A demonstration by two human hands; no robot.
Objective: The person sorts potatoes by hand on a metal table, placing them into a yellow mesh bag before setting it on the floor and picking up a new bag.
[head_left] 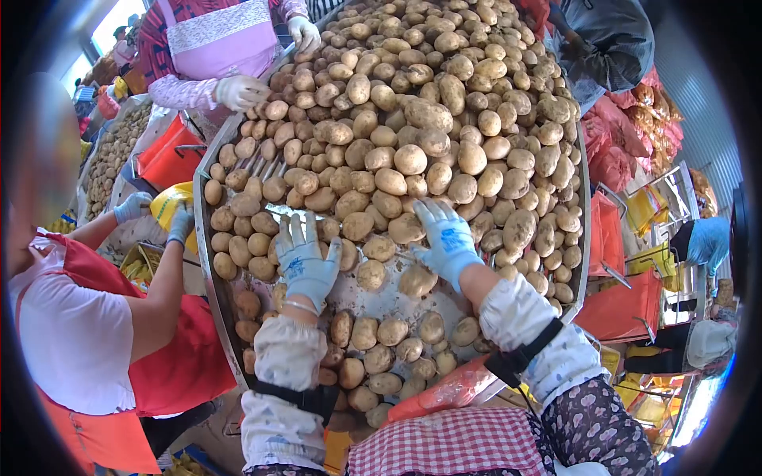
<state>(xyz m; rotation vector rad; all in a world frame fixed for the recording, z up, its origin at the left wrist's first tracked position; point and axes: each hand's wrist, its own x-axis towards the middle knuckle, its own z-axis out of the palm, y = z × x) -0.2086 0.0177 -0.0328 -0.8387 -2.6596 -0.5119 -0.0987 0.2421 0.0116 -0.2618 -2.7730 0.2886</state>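
The left hand (305,262) lay flat, fingers spread apart, on potatoes (413,119) at the near left of the metal bench (379,303). The right hand (448,238), fingers also apart, rested on the heap's near edge. A co-worker's gloved hand (238,91) touched potatoes far left.

Nothing legible; marks on the gloves (305,266) seem too blurred.

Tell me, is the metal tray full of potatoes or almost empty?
Mostly full: potatoes cover the metal tray; only a patch between the left hand and right hand is bare.
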